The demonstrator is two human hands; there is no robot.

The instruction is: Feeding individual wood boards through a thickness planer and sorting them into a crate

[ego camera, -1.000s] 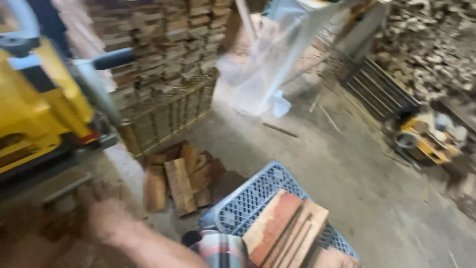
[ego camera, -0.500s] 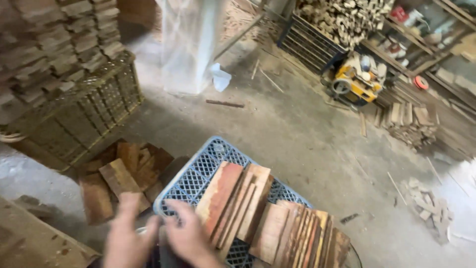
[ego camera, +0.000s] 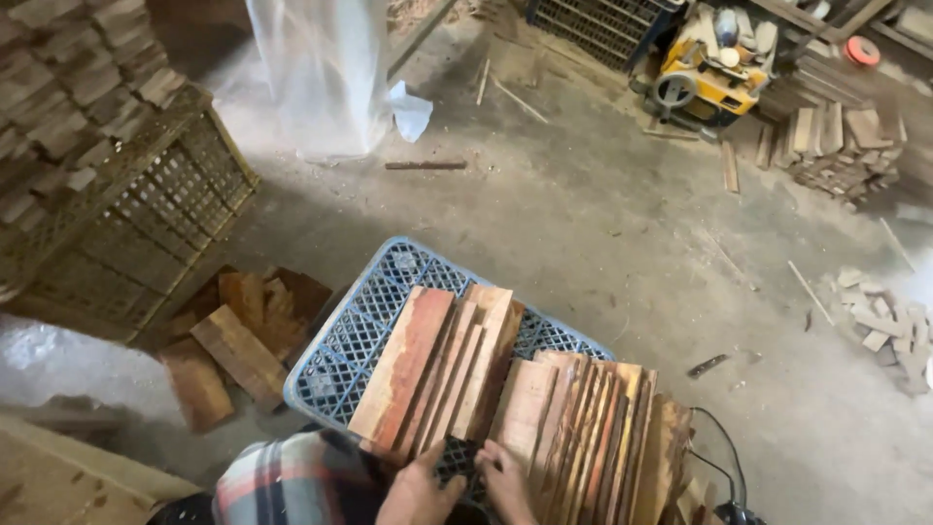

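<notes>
A blue plastic lattice crate (ego camera: 364, 326) stands on the floor below me, with several reddish wooden boards (ego camera: 437, 365) lying flat on its top. More boards (ego camera: 593, 433) lean in a row to the right. My left hand (ego camera: 420, 488) rests at the near ends of the flat boards, fingers bent on the crate's lattice. Close beside it, my right hand (ego camera: 505, 478) touches the near end of the right-hand boards. A plaid sleeve (ego camera: 282, 481) shows at the bottom. Neither hand visibly grips anything.
Loose wood blocks (ego camera: 238, 340) lie left of the crate. A wire cage (ego camera: 126, 233) with stacked wood stands at far left. Clear plastic sheeting (ego camera: 311, 78) hangs at the back. A yellow machine (ego camera: 700, 68) and a board pile (ego camera: 836, 141) sit at the upper right. Scraps (ego camera: 884, 326) lie at right.
My view has swung right and down, from the yellow machine at left to the crate. Both hands have come down to the near ends of the boards.
</notes>
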